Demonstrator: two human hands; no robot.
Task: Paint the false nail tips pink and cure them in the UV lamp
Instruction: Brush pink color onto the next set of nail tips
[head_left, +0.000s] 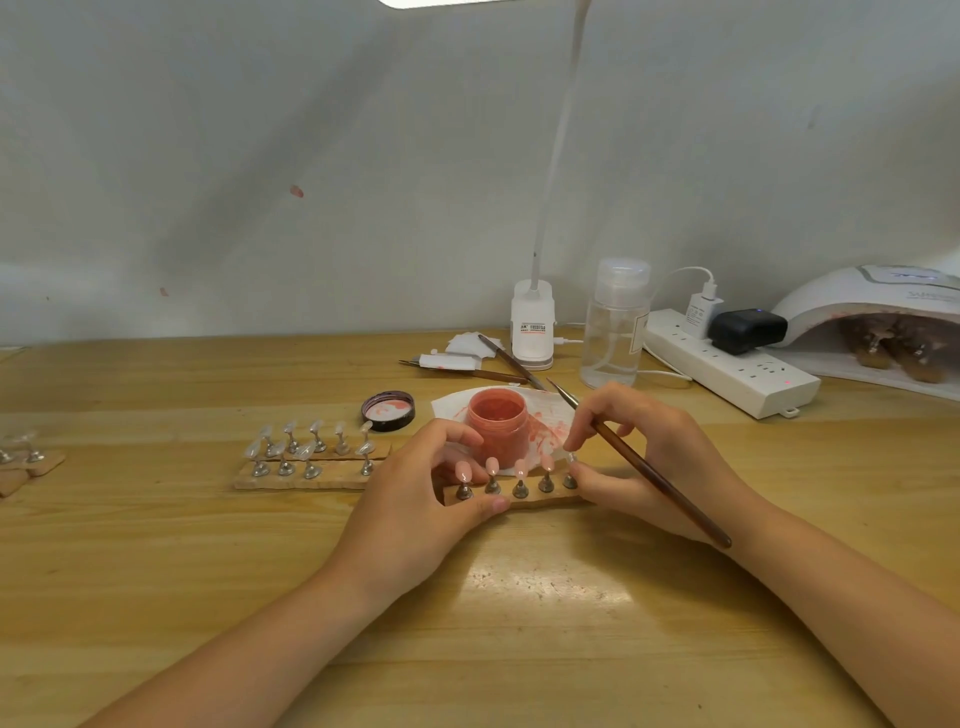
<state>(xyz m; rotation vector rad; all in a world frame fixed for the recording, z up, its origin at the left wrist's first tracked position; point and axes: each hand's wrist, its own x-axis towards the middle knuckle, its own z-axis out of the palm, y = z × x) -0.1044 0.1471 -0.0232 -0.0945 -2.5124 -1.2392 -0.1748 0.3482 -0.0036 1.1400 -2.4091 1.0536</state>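
Her right hand (641, 457) pinches a slim brown-handled brush (660, 480), its fingertips at the end stand; the left hand (421, 499) grips the wooden strip (524, 501) between thumb and curled fingers. On it stand glossy pink nail tips (492, 465) on small metal cones — just before the open pink pot (497, 423). The white domed UV lamp (878, 312) sits far right.

Wood table (156, 597): paint jar (497, 427) on tissue (545, 415), lid (388, 411), nail strips (311, 467), UV lamp (883, 322), power strip (727, 369).
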